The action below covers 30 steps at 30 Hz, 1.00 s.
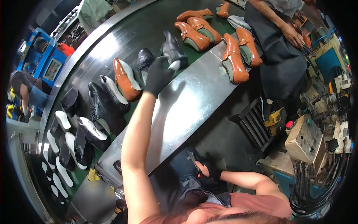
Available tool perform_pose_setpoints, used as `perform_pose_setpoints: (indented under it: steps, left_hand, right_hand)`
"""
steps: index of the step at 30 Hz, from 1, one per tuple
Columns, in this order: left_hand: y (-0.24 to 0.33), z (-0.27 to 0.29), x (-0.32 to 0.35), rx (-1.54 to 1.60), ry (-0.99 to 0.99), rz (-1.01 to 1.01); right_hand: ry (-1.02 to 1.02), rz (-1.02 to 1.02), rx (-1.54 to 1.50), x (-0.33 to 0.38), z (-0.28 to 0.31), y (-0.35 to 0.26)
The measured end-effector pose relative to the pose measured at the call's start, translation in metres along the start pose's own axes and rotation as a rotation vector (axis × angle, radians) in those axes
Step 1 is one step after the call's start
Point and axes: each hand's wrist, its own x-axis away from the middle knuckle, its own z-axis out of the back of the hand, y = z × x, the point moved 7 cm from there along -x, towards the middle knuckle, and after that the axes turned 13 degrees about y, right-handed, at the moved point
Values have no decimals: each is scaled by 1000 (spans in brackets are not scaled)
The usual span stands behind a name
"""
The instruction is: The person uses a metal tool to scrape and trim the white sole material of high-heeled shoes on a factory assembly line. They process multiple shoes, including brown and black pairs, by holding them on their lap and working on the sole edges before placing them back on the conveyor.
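My left hand point(159, 76), in a dark glove, reaches over the metal ledge to the black lace-up shoes. Its fingers look spread at the heel end of one black shoe point(173, 50); whether they touch it is hard to see. Another black shoe point(144, 61) stands just left of the hand, beside a brown shoe point(125, 80) with a pale sole. Low in front of my body, my right hand point(203, 171) is closed round a hand tool with a grey metal head, seemingly pliers point(192, 156).
Brown glossy shoes point(233, 59) stand at the ledge's right end. Black shoes and white soles point(63, 175) line the green conveyor belt at left. A co-worker's hand point(292, 35) is at upper right. A slatted black stool point(255, 121) and a control box point(304, 138) stand at right.
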Motion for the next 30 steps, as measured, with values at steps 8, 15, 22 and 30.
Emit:
perform_pose_setpoints:
  steps: [8, 15, 22, 30]
  left_hand:
    - [-74, 39, 75, -264, 565, 322]
    - [-155, 25, 35, 851, 469, 724]
    - [-108, -4, 40, -216, 544, 556]
    - [-77, 7, 39, -363, 389, 962]
  right_hand:
    - [-44, -86, 49, -2, 1, -5]
    - [-45, -59, 38, 1, -6, -16]
    - [-41, -102, 36, 6, 2, 1]
    - [-46, -45, 83, 32, 14, -22]
